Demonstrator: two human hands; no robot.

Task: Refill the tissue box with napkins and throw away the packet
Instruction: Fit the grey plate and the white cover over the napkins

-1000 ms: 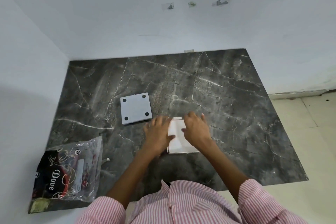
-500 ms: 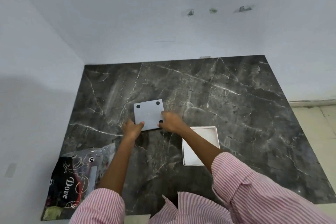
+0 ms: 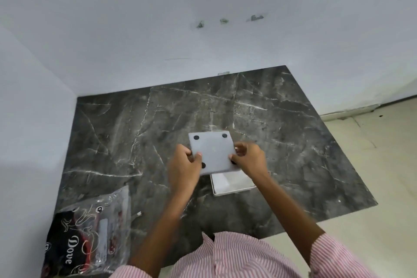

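Right now both hands hold a flat grey square panel (image 3: 213,153) with black round pads near its corners, lifted above the dark marble table (image 3: 140,133). The left hand (image 3: 184,168) is closed on the panel's left edge, thumb lying on top near one black pad and the fingers curled under. The right hand (image 3: 248,159) is closed on the right edge, its fingers bent around the side and partly covering another pad. The panel sits tilted, its near edge overlapping the far part of a white tissue box (image 3: 232,184), which rests open on the table toward the near edge, just right of the middle; whether the panel touches the box cannot be told. What lies inside the box is not clear, only a pale flat surface. A plastic packet (image 3: 90,235), clear with black and red print and the word Dove, lies at the near left corner of the table, well apart from the box and hands. Red-and-white striped sleeves (image 3: 239,257) show at the bottom. White walls (image 3: 135,29) meet the table's far and left edges, and pale floor tiles (image 3: 372,165) lie beyond its right edge.
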